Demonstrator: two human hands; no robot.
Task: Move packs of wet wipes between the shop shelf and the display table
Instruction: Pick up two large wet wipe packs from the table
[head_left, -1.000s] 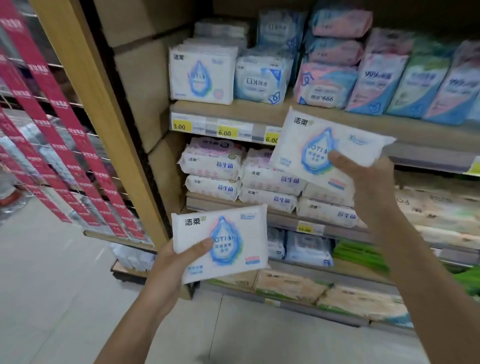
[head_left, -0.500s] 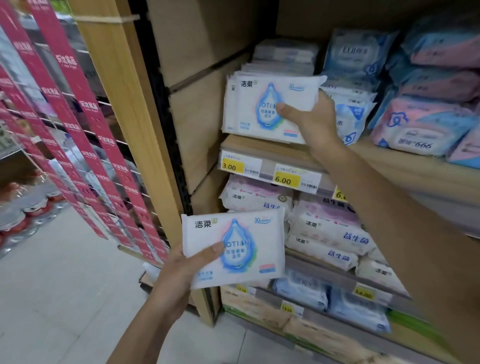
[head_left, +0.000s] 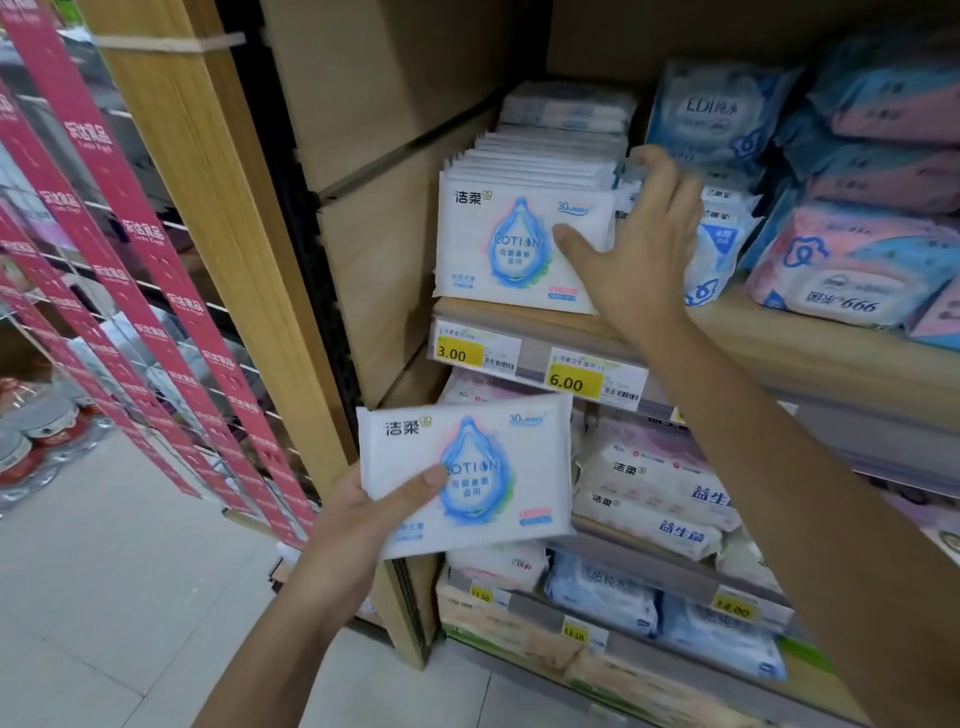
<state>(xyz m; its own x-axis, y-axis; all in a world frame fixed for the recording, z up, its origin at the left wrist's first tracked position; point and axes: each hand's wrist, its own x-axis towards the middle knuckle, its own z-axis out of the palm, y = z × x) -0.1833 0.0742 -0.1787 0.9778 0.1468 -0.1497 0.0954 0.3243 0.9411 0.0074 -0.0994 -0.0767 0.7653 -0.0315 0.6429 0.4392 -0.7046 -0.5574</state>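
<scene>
Both packs are white with a blue droplet print and "LOTION" lettering. The held pack (head_left: 483, 473) is in the left hand (head_left: 358, 525), thumb across its face, low before the shelf (head_left: 779, 343). The shelf pack (head_left: 514, 249) stands upright, fronting its row. The right hand (head_left: 639, 249) has its thumb on that pack's face and its fingers hidden past the edge, so its grip cannot be determined. The small print is illegible.

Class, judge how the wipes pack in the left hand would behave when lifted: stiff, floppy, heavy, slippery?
Probably holds shape: the pack looks flat though the left hand grips one corner. Likely light, one hand carries it. Glossy film may slip.
</scene>
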